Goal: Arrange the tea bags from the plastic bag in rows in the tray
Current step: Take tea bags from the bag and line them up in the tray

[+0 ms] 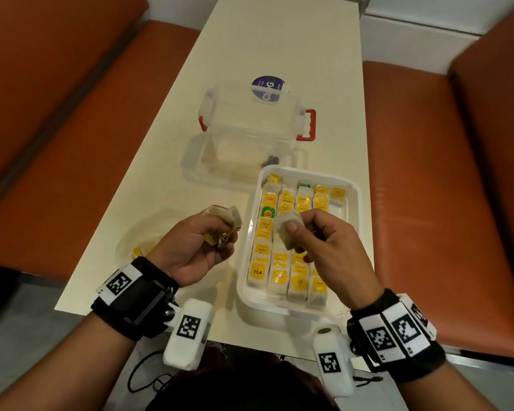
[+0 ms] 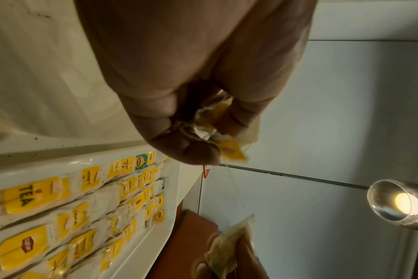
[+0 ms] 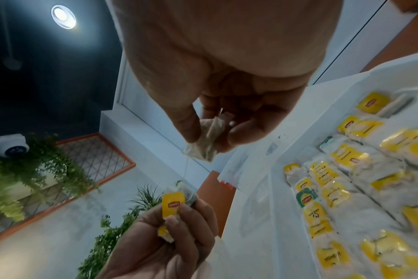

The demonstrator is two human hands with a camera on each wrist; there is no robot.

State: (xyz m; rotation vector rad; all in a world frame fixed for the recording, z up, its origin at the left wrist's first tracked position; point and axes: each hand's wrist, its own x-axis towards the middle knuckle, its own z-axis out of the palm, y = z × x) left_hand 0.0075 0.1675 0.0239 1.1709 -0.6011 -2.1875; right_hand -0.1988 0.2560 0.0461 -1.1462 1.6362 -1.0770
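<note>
Above the tray (image 1: 301,305) on the bench (image 1: 279,54), the right hand (image 1: 327,247) pinches a tea bag (image 1: 288,229) (long axis roughly upright), while the left hand (image 1: 196,247), just left of the tray, grips a bunch of tea bags (image 1: 229,221) with tangled strings.

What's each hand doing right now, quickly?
Left hand: closed around a small bunch of tea bags with tangled strings.
Right hand: pinching a single tea bag above the tray.

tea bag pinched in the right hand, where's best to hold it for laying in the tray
Keep the right hand pinching the tea bag by its upper paper edge from above. Its string runs to the tangled bunch in the left hand, so free that first.
</note>
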